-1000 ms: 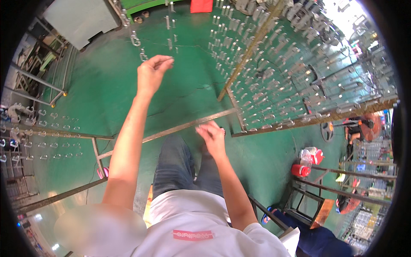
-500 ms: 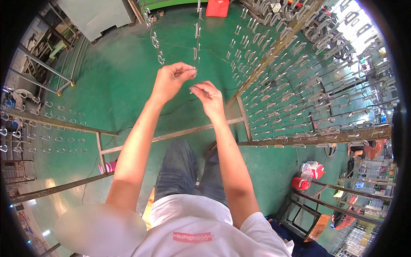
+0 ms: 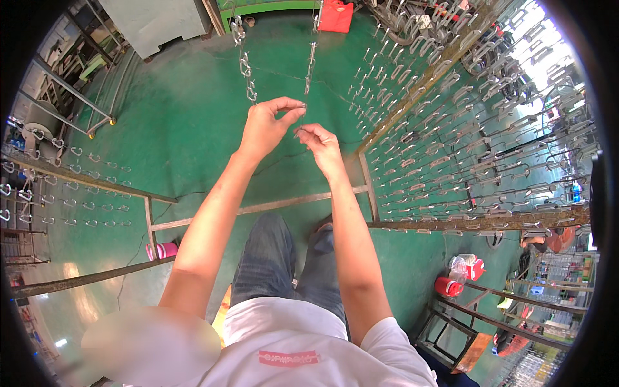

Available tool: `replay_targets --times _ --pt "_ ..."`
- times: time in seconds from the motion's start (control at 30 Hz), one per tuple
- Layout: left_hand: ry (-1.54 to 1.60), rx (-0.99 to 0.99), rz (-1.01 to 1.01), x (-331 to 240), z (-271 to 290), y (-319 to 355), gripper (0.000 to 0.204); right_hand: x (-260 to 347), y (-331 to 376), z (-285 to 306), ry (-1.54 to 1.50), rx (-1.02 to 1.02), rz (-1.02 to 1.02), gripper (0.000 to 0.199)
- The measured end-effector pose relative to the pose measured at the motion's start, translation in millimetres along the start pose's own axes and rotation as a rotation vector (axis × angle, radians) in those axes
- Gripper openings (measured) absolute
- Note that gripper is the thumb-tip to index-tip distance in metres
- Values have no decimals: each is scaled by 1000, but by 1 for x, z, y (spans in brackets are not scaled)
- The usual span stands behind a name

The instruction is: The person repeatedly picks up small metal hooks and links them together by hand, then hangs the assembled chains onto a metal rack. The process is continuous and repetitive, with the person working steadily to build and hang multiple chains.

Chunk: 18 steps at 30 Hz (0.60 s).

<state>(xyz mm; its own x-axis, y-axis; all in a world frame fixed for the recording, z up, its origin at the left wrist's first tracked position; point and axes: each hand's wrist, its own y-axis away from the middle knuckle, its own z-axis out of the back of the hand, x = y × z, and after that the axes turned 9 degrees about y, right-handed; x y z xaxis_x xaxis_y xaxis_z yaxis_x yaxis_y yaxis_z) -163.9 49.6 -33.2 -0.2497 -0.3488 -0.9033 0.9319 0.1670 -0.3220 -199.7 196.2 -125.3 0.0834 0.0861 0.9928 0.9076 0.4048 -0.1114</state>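
Over the green workshop floor [image 3: 180, 129], between hook racks [image 3: 477, 142], we pinch what looks like a small hook [image 3: 302, 106] with left hand [image 3: 267, 126] fingertips, right hand [image 3: 320, 143] pinching beneath, so hanging it needs careful alignment.

Taking the hanging wire [image 3: 310, 61] as the landmark: the left hand [image 3: 267, 126] is just left of its lower end, pinching there, and the right hand [image 3: 322, 147] is just below and right of it. A chain of metal parts [image 3: 245, 61] hangs left of the wire, above the left hand. A rack of hooks [image 3: 477, 135] stands right of the wire, another rack [image 3: 64, 193] well left. A bottle [image 3: 162, 249] lies on the floor [image 3: 174, 116] far below-left; two containers [image 3: 459, 276] sit far below-right.
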Motion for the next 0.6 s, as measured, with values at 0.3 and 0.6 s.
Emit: replay_targets --times 0.3,0.6 --pt "-177 -71 -193 -36 20 40 21 -17 -5 3 53 -47 -165 24" --pt "32 1057 -620 -140 -24 167 25 -88 151 -31 257 145 -473 32"
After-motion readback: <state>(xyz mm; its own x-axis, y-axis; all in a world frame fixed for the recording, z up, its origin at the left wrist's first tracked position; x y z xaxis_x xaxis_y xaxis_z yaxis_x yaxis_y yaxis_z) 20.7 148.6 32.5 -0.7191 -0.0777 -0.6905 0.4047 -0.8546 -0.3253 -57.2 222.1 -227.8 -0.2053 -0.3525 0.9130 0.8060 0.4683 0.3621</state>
